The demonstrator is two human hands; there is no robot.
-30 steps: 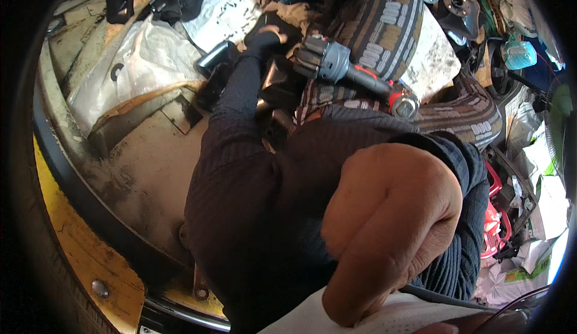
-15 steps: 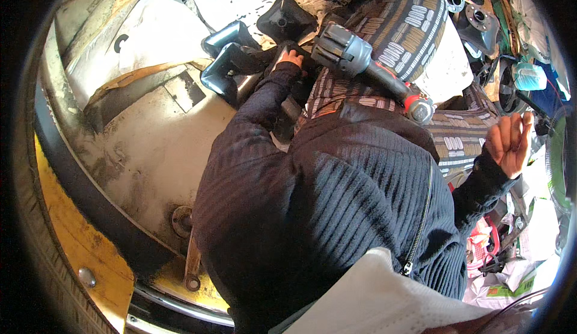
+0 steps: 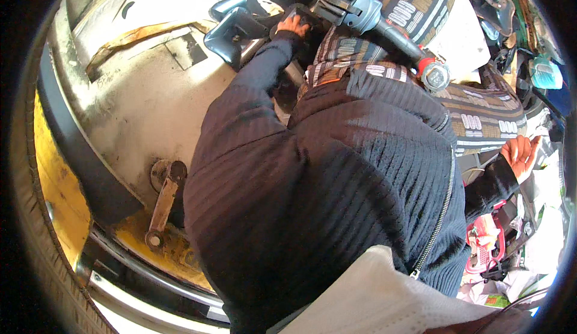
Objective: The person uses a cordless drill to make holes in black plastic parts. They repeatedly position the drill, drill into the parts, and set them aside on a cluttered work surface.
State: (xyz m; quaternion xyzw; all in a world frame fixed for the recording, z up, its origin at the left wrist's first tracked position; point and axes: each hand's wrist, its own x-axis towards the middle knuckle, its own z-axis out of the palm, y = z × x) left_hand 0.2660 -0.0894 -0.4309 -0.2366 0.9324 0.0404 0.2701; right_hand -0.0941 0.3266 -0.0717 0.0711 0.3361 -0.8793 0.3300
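Note:
My left hand (image 3: 293, 26) rests with bent fingers over a black metal part (image 3: 308, 17), gripping its upper edge. Several glossy black moulded pieces stand close by, among them a curved one (image 3: 231, 36) to its left. Across the patterned cloth (image 3: 421, 9) over my legs lies a cordless power tool (image 3: 390, 30) with a grey battery end, a red collar and a round metal head; neither hand touches it. Out to the right, my right hand (image 3: 522, 154) is held up with its fingers apart and nothing in it.
A worn, pale metal surface (image 3: 144, 106) with a rusty lever arm (image 3: 161, 208) is on the left, edged by a yellow panel (image 3: 60, 178). On the right are a pink plastic basket (image 3: 490, 244), crumpled wrappers, a turquoise packet (image 3: 545, 72) and dark flanged metal parts (image 3: 493, 0).
The view has shifted, so the tool and black pieces sit higher in it. My right hand has moved outward to the right, its fingers more spread. My left hand stays on the black part.

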